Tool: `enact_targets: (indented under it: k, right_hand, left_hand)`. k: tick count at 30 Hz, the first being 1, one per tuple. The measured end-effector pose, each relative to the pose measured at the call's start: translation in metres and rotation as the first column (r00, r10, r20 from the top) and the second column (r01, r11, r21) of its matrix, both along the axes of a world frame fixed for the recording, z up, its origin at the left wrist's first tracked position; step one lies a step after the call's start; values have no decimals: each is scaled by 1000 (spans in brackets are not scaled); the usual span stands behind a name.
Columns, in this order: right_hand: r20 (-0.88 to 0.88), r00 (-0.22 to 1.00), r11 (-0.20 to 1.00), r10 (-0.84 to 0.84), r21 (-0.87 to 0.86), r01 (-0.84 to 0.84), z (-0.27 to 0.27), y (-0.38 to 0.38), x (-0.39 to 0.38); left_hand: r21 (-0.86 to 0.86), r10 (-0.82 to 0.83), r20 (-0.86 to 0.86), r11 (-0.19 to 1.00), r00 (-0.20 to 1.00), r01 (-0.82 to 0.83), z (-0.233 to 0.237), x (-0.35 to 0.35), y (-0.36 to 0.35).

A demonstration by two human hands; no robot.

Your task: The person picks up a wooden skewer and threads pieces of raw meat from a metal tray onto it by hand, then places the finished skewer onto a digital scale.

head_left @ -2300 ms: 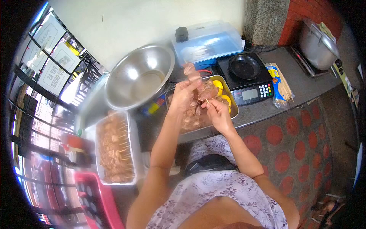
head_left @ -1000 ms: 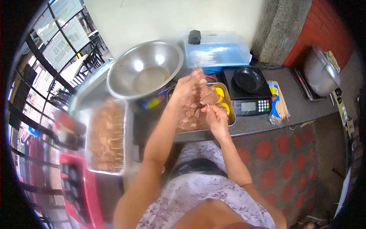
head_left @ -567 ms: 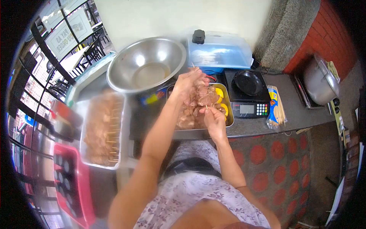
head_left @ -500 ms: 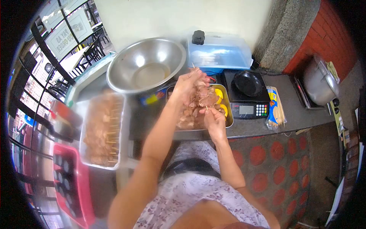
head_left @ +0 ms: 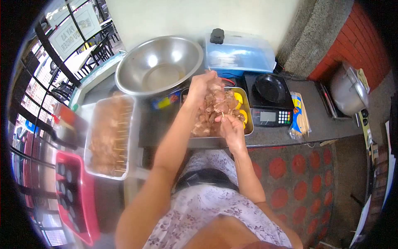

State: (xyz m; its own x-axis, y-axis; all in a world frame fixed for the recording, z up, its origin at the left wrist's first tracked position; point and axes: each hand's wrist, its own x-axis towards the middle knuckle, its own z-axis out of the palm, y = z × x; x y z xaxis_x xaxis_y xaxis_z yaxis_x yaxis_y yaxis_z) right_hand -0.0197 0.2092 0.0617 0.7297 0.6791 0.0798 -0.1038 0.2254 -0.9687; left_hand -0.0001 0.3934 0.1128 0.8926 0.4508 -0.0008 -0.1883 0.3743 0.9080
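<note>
Over a metal tray (head_left: 251, 124) of raw meat pieces (head_left: 204, 124), both hands hold a meat skewer (head_left: 220, 98) upright. My left hand (head_left: 200, 88) is closed round the meat near the top, where a thin stick tip pokes out. Lower down, my right hand (head_left: 233, 130) pinches the bare end of the stick between thumb and fingers. Yellow round pieces (head_left: 239, 98) lie along the tray's right side. Part of the tray is hidden behind my hands and left forearm.
Finished skewers (head_left: 108, 141) fill a white tray (head_left: 132, 145) at left, above a pink crate (head_left: 89, 207). A steel basin (head_left: 124, 85), blue lidded container (head_left: 240, 54) and digital scale (head_left: 269, 118) stand around. Bamboo sticks (head_left: 304, 116) lie right, near a metal pot (head_left: 346, 93).
My right hand has shifted slightly left along with the stick's lower end. My left hand keeps its hold on the meat. The whole view has moved a little.
</note>
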Motion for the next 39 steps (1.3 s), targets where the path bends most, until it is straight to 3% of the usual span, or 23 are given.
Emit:
enact_targets:
  k: [1, 5, 7, 8, 10, 11, 12, 13, 14, 20, 22, 24, 26, 27, 28, 30, 32, 34, 37, 39]
  right_hand:
    - [-46, 999, 1000, 7, -1, -7, 0, 0, 0]
    - [1, 997, 996, -78, -35, 78, 6, -10, 9]
    - [121, 970, 969, -210, -104, 223, 20, -24, 23]
    - [310, 910, 942, -277, -101, 321, 22, -36, 39]
    - [528, 755, 853, -389, -103, 512, 37, -63, 77]
    - [725, 559, 792, -403, -29, 610, 51, -74, 94]
    - [863, 402, 721, -306, -65, 690, 56, -89, 117]
    - [921, 289, 662, -260, -48, 748, 52, -99, 140]
    - [937, 310, 547, -163, -176, 818, 62, -106, 147]
    - [972, 225, 512, 68, -228, 828, 32, -135, 199]
    - [997, 54, 530, 61, -78, 845, 34, -135, 193]
    - [991, 98, 442, 96, -131, 887, 33, -141, 185]
    - [998, -5, 390, -60, 28, 921, 28, -150, 183]
    - [980, 148, 365, -136, -89, 927, 29, -155, 174]
    - [979, 156, 356, -133, -99, 929, 20, -161, 172]
    - [959, -62, 248, -277, 133, 960, -9, -174, 175]
    - [946, -6, 204, -325, 77, 976, -33, -177, 168]
    - [927, -126, 162, -354, 194, 968, -43, -176, 163]
    - [924, -149, 137, -353, 208, 968, -48, -174, 161]
    - [928, -137, 141, -345, 196, 970, -48, -173, 158]
  left_hand:
    - [-75, -20, -1, 997, 1000, 20, -1, 1, 1]
    - [-44, -200, -58, 979, 978, 198, 5, -3, 4]
    - [102, -180, -69, 977, 981, 187, 15, -11, 1]
    - [108, -209, -75, 970, 975, 216, 15, -12, -1]
    - [515, 141, -16, 850, 990, -113, 14, -18, -7]
    - [480, 88, -12, 874, 996, -72, 24, -28, -13]
    - [484, 69, -13, 873, 998, -54, 23, -33, -15]
    - [514, 60, 1, 856, 998, -52, 20, -38, -16]
    - [543, 51, 16, 838, 999, -51, 17, -45, -18]
    - [525, 101, -5, 847, 995, -84, -1, -69, -28]
    - [489, 83, -43, 871, 996, -51, -6, -73, -28]
    - [714, 198, 100, 668, 975, -209, -13, -75, -24]
    - [877, 289, 135, 410, 948, -250, -13, -83, -21]
    - [897, 314, 137, 364, 940, -252, -18, -85, -18]
    - [915, 339, 139, 315, 931, -252, -24, -86, -15]
    - [932, 315, 138, 279, 939, -231, -33, -87, -10]
    - [946, 296, 140, 242, 945, -216, -36, -87, -11]
    - [965, 329, 135, 170, 935, -199, -36, -87, -16]
    - [973, 329, 170, 96, 929, -212, -35, -84, -18]
    - [969, 330, 172, 114, 928, -220, -43, -83, -17]
